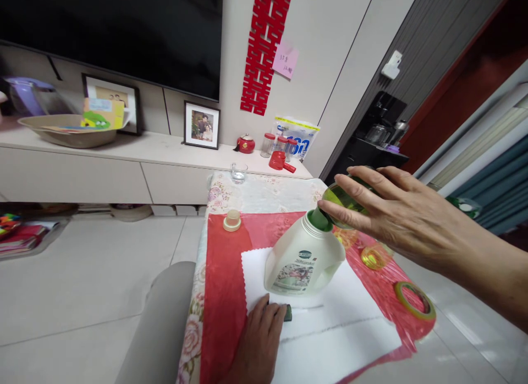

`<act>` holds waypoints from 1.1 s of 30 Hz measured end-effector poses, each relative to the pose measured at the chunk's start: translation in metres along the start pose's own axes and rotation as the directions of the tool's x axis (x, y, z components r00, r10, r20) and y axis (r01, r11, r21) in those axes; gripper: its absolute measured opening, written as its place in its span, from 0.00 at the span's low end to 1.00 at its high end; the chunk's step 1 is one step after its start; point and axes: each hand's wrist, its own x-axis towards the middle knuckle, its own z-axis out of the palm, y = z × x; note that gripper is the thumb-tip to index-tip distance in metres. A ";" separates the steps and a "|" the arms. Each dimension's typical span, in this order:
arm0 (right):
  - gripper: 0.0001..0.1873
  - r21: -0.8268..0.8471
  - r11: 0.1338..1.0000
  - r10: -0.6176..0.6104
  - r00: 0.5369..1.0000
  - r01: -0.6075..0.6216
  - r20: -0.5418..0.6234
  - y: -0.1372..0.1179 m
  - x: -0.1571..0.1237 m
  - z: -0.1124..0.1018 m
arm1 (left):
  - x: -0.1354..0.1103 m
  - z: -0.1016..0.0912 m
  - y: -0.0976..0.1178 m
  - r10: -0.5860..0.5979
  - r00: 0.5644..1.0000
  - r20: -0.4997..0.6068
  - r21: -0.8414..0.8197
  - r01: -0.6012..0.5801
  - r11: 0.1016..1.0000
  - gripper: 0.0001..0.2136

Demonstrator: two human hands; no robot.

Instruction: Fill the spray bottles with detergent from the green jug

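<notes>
A cream detergent jug (293, 265) stands upright and uncapped on a white sheet (346, 318). My right hand (383, 205) is closed around a see-through green container (338, 196), tilted at the jug's mouth. A green piece (319, 219), perhaps a funnel or spout, sits in that mouth; where it joins the container is partly covered by my fingers. In front of the jug, my left hand (264, 332) lies low on the sheet, fingers closed over a small dark green object (287, 313). Only the ends of that object show.
A pale cap (232, 221) rests on the red plastic cover (223, 296). Tape rolls (414, 300) lie to the right. Towards the back are a small glass cup (238, 174), a red lidded pot (246, 144), glass jars (268, 146) and a red object (278, 160).
</notes>
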 end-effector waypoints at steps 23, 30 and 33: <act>0.30 0.171 0.916 0.360 0.932 -0.362 0.046 -0.017 -0.041 0.021 | 0.004 -0.003 0.003 -0.099 0.991 0.093 -0.068 0.106 0.992 0.28; 0.35 0.642 0.589 0.567 0.817 -0.491 0.105 -0.060 -0.091 0.025 | 0.016 -0.023 -0.001 -0.170 0.962 0.214 -0.363 0.240 0.900 0.23; 0.37 0.728 0.451 0.577 0.790 -0.517 0.204 -0.100 -0.110 0.029 | 0.020 -0.040 -0.008 -0.276 0.929 0.247 -0.516 0.367 0.774 0.17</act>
